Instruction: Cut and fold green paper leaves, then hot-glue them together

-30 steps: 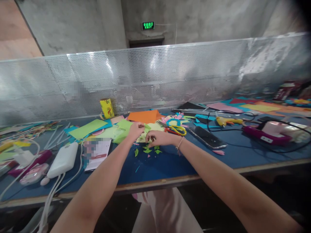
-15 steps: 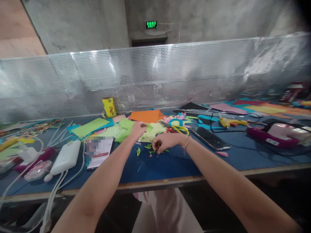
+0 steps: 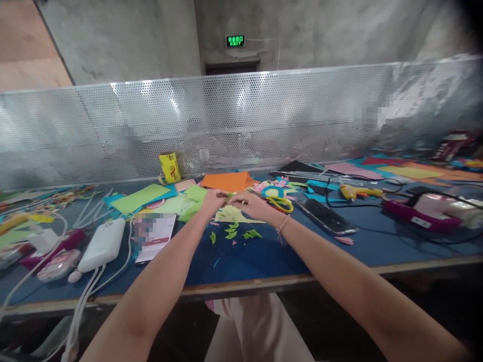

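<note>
My left hand (image 3: 214, 201) is closed in a pinch on a small piece of green paper (image 3: 230, 196), held over the littered middle of the table. Against its fingertips, my right hand (image 3: 253, 206) is closed too, its fingers bent together; what they hold is too small to make out. Below both hands, small cut green paper scraps (image 3: 231, 232) lie on the blue tabletop (image 3: 241, 261). A pale yellow-green sheet (image 3: 243, 216) lies partly under my right hand. Scissors with yellow handles (image 3: 282, 203) rest just beyond my right wrist.
A phone with a lit screen (image 3: 156, 239) and a white power bank (image 3: 102, 245) with cables lie left. On the right are a dark phone (image 3: 327, 216), a yellow glue gun (image 3: 360, 191) and a purple power strip (image 3: 418, 213). A perforated metal screen (image 3: 241, 120) stands behind.
My right hand has risen from the green scraps and moved forward and left to meet my left hand. The scraps it covered now show. My left hand has barely moved.
</note>
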`<control>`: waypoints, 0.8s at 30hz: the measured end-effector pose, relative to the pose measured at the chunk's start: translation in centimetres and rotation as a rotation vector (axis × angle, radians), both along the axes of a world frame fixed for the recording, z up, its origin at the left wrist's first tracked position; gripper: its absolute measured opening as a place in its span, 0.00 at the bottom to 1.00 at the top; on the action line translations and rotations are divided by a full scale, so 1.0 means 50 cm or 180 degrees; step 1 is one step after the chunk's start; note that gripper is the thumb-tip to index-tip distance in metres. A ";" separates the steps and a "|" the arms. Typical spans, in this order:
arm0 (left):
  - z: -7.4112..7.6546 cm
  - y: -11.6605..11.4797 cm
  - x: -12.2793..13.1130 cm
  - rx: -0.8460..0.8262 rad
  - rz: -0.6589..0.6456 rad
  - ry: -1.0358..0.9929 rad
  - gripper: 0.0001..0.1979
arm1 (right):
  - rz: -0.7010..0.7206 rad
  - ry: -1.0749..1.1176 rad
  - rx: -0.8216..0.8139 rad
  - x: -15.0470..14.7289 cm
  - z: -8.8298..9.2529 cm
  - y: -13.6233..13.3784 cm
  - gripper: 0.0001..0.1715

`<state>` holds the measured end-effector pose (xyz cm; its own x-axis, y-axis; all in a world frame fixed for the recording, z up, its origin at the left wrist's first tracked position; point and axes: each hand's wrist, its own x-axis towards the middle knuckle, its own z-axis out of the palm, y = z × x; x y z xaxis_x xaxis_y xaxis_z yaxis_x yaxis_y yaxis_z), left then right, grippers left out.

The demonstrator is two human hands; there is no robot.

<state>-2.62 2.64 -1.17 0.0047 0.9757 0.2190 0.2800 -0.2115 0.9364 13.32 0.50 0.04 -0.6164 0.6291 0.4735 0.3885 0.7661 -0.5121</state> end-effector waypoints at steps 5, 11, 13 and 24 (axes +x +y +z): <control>0.005 -0.012 0.013 -0.0453 -0.0162 -0.0604 0.07 | -0.1072 0.0567 -0.0618 0.041 -0.009 0.054 0.16; 0.011 -0.028 0.028 -0.0555 -0.0381 -0.0897 0.09 | -0.0686 0.0967 -0.1539 0.037 -0.014 0.050 0.20; 0.016 -0.034 0.032 -0.0601 -0.0419 -0.0960 0.09 | -0.0641 0.1124 -0.1590 0.032 -0.010 0.043 0.18; 0.018 -0.037 0.031 -0.0746 -0.0675 -0.1639 0.09 | -0.0549 0.1116 -0.0875 0.037 -0.010 0.052 0.10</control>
